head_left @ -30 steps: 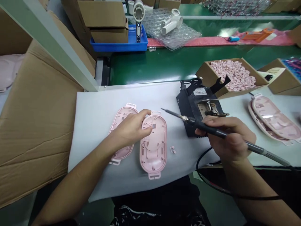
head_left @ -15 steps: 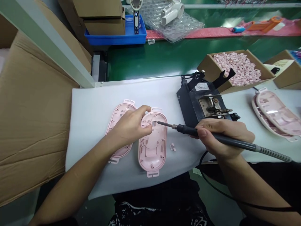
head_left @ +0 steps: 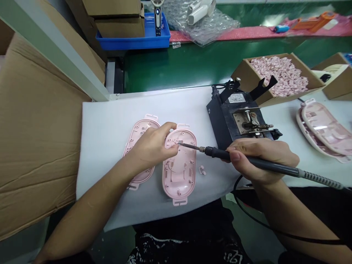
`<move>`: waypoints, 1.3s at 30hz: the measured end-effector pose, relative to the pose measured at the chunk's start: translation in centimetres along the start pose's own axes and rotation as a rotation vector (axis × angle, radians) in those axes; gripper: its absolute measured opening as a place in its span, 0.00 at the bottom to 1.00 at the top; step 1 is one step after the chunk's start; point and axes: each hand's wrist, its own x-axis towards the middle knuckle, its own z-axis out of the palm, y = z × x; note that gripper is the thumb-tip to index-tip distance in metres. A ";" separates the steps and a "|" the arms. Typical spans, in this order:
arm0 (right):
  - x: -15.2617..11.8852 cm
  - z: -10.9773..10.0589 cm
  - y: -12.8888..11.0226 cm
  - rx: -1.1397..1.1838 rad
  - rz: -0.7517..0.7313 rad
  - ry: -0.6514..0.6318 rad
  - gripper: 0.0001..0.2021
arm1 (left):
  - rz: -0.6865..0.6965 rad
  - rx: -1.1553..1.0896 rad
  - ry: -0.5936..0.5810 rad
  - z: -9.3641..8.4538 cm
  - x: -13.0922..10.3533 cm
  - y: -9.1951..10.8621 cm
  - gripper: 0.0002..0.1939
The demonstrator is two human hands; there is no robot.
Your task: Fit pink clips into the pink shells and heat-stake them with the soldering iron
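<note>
Two pink oval plastic shells lie inside-up on a white foam sheet (head_left: 110, 121). My left hand (head_left: 152, 146) rests across both, fingers pressing the upper end of the right shell (head_left: 180, 172); the left shell (head_left: 139, 132) is partly hidden under it. My right hand (head_left: 261, 159) grips a black soldering iron (head_left: 247, 161) like a pen. Its thin tip touches a small part near the top of the right shell, close to my left fingertips. Two tiny pink pieces (head_left: 202, 169) lie beside the shell.
A black soldering station (head_left: 233, 117) stands just behind my right hand. Behind it is a cardboard box of small pink parts (head_left: 277, 75); stacked pink shells (head_left: 324, 130) lie at far right. A large cardboard sheet (head_left: 35, 128) is left, a green belt (head_left: 178, 66) behind.
My right hand moved the soldering iron left and down, from held in the air to tip touching the right shell. My left hand stayed on the shells.
</note>
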 end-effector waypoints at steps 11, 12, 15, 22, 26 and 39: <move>-0.3 -0.1 0.0 -0.025 0.059 -0.004 0.06 | 0.003 -0.001 0.001 0.0 -0.1 0.0 0.27; -0.2 -0.1 0.0 -0.043 0.068 -0.006 0.06 | 0.000 -0.003 -0.002 0.0 -0.1 0.0 0.28; -0.1 -0.2 -0.3 -0.103 0.085 -0.002 0.05 | -0.002 -0.015 -0.004 0.0 -0.1 0.0 0.28; 0.1 0.0 -0.6 -0.144 0.120 0.018 0.05 | 0.007 -0.006 0.008 0.0 -0.1 0.1 0.27; 0.1 0.0 -0.5 -0.141 0.114 0.027 0.06 | -0.016 -0.004 -0.007 -0.1 -0.2 0.3 0.28; -0.2 0.0 -0.3 -0.153 0.120 0.031 0.04 | -0.016 0.004 -0.014 -0.2 -0.3 0.4 0.28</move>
